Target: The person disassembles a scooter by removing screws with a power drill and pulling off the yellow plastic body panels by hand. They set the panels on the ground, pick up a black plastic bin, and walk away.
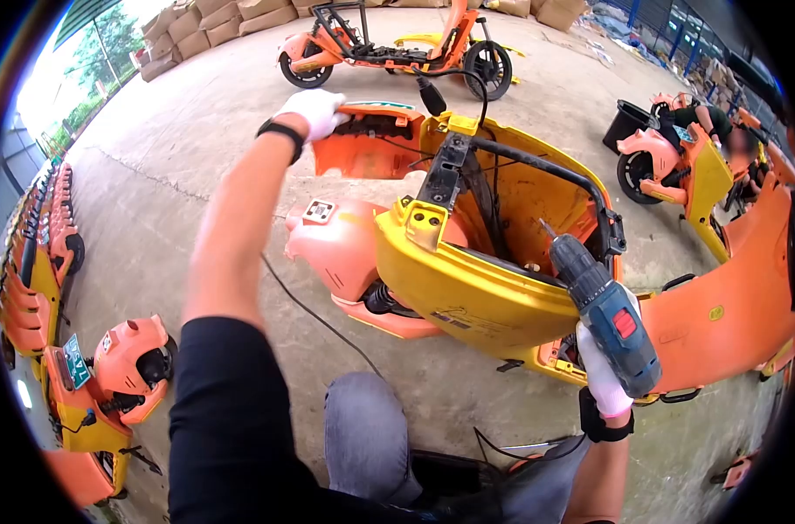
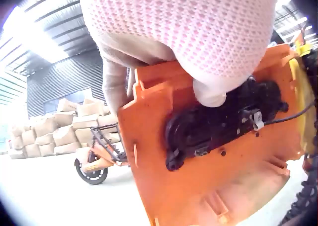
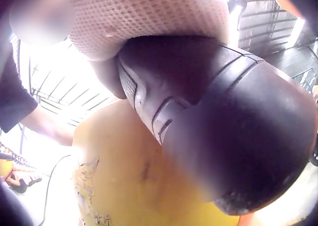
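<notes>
Gloved in white, my left hand (image 1: 314,113) grips the edge of an orange panel (image 1: 362,155) beside the yellow scooter body (image 1: 476,297). In the left wrist view the fingers of the left hand (image 2: 174,32) curl over the panel's edge (image 2: 198,186), and a black lamp-like part (image 2: 223,121) with a cable is fixed on its inner side. My right hand (image 1: 600,371) holds a blue-grey power drill (image 1: 609,314), its bit pointing up and left over the open yellow body. The drill (image 3: 198,102) fills much of the right wrist view, its handle in the gloved hand (image 3: 149,17).
A black cable (image 1: 314,316) runs across the floor. An orange scooter (image 1: 389,57) stands behind, more scooters (image 1: 61,236) line the left side. At right are another scooter (image 1: 677,166), a person in dark clothes (image 1: 712,118) and a black bin (image 1: 626,124). Brown sacks (image 1: 188,35) are stacked behind.
</notes>
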`<state>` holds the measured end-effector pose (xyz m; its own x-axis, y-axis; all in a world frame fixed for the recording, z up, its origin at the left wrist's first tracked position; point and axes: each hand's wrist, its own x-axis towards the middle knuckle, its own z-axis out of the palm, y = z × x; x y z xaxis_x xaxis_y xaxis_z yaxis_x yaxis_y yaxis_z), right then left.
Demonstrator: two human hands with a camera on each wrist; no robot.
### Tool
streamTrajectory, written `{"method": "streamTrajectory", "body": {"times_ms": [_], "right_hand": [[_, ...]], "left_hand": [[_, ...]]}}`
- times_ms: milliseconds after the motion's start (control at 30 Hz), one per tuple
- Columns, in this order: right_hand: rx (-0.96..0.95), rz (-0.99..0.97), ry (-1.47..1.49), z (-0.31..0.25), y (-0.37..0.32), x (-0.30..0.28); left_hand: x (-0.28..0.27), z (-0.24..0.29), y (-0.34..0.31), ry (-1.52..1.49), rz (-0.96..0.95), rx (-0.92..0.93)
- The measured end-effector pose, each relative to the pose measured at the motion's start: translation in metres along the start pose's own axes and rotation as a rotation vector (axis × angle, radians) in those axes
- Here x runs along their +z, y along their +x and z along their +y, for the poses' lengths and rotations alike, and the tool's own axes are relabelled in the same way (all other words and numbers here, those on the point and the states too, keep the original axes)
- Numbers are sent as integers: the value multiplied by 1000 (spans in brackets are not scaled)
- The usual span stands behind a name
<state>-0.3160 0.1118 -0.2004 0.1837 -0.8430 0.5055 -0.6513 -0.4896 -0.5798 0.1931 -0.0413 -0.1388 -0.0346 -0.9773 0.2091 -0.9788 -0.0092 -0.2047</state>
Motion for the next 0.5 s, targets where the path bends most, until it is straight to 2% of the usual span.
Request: {"method": "streamTrajectory", "body": {"times_ms": [100, 200, 300, 333, 467, 500], "right_hand": [[31, 46, 5, 0, 1, 4], [41, 25, 8, 0, -1, 1], [86, 19, -19, 1, -3, 1], [84, 19, -16, 1, -4, 0], [108, -27, 41, 5, -8, -4], [130, -42, 41, 6, -5, -4]], "left_hand": [[-15, 26, -52, 31, -71, -55], [-20, 40, -60, 32, -106, -87], [-15, 24, -45, -14, -94, -89], [-8, 14, -42, -27, -35, -55], [22, 4, -28, -62, -13, -139], [32, -2, -19, -131, -11, -208]]}}
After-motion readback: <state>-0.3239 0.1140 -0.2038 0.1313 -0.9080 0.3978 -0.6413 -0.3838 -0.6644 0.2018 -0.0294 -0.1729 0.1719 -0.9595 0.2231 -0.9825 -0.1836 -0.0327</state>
